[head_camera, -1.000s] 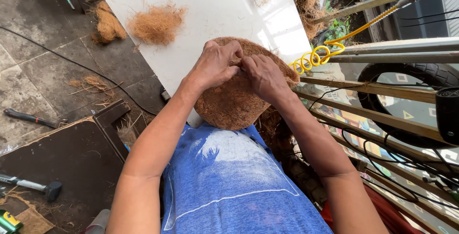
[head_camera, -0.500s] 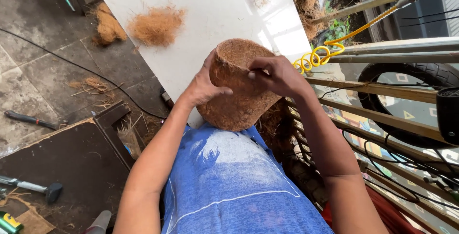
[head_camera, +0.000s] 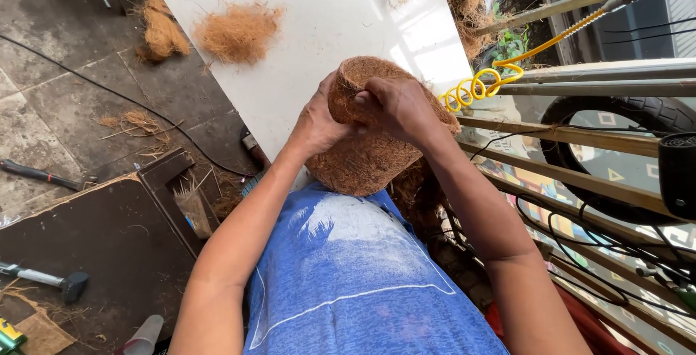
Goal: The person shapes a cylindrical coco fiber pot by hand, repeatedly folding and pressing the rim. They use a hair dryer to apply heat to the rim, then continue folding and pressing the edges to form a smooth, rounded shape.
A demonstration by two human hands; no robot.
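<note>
A brown coir-fibre pot (head_camera: pixel 366 159), shaped like a rounded bowl, rests against my blue shirt at the near edge of a white table (head_camera: pixel 319 21). My left hand (head_camera: pixel 317 121) cups its left side with the thumb at the rim. At the top of the pot, my right hand (head_camera: pixel 395 107) grips the rim with its fingers curled over into the opening. Most of the pot's mouth is hidden by my right hand.
A loose tuft of coir fibre (head_camera: pixel 238 32) lies on the white table, another clump (head_camera: pixel 161 30) on the tiled floor. A yellow coiled hose (head_camera: pixel 475 87), wooden slats and a black tyre (head_camera: pixel 623 152) stand at the right. A hammer (head_camera: pixel 45 279) lies on the dark board at lower left.
The pot has been turned and tilted, so its rim now faces up and away. Both hands shifted from the top of the dome to the rim and side.
</note>
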